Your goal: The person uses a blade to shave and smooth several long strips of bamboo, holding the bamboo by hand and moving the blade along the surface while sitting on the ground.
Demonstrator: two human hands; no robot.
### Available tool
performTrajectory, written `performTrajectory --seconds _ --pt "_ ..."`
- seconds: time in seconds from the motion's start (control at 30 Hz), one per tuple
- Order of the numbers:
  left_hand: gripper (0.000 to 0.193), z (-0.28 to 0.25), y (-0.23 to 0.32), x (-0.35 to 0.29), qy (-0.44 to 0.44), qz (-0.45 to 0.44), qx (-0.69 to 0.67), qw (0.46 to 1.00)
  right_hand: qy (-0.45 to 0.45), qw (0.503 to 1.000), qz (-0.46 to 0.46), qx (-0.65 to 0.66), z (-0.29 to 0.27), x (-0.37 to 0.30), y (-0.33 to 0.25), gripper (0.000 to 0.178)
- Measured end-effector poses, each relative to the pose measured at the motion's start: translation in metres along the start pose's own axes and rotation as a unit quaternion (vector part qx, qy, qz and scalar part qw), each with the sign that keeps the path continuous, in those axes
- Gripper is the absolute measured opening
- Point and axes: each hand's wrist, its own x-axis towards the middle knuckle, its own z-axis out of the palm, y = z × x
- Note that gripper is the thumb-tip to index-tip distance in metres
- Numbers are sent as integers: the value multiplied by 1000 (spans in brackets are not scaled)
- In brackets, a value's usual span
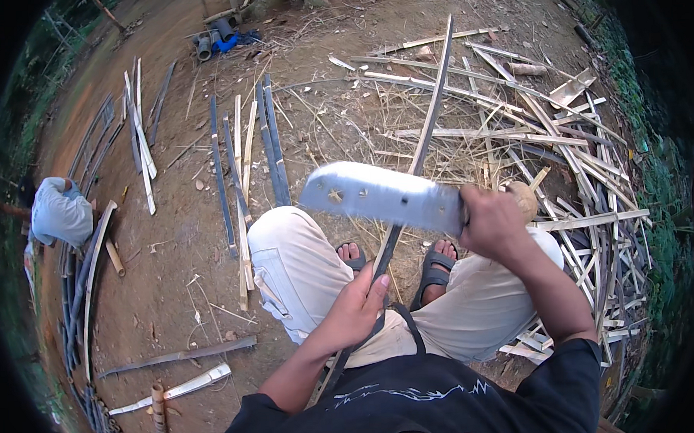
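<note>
Right hand (491, 224) is clenched around the grip of a broad-bladed knife (377, 198), with the rounded wooden end of its handle (523, 201) poking out beyond the fist. From that hand the wide steel blade reaches leftward and crosses over a long strip (433, 114) of what looks like split bamboo; whether blade and strip touch cannot be told from this angle. Below and to the left, the left hand (355, 307) grasps the strip, thumb laid along it; the strip runs up and away from those fingers past the blade, and its near part passes back beside the wrist toward the shirt (440, 406). The knife looks heavy, rigid and weighted toward its broad front, so the wooden handle is the place to hold, with fingers kept behind the steel. The strip is probably light, stiff yet springy, smooth on its dark skin and perhaps sharp along the split edges; a firm hold on its flat faces, well short of the blade, seems safest. Ahead of the left hand, between the knees (298, 246), rest 2 sandals (435, 277); up and to its left lie 2 dark strips (278, 142) side by side. Outward from the right hand spreads a heap of pale strips (595, 219).
</note>
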Motion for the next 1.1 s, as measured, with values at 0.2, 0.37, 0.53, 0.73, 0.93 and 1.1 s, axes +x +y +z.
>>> performTrajectory --seconds 0.2,0.37,0.53,0.73,0.93,1.1 --pt "35 9 -12 10 62 145 181 971 -102 993 -62 -21 -3 -21 -27 25" --pt "43 13 -12 13 119 160 259 945 -61 998 24 11 -3 -12 -3 25" --pt "24 18 -9 14 167 155 237 944 -98 994 -35 13 3 -19 -19 30" --pt "28 17 5 28 176 176 233 940 -10 998 -68 -11 6 -9 -1 30" --pt "29 14 -4 17 221 173 278 919 52 996 62 -31 -9 14 45 16" --pt "44 13 12 23 162 117 222 954 -29 996 -87 -1 1 -14 -6 20"
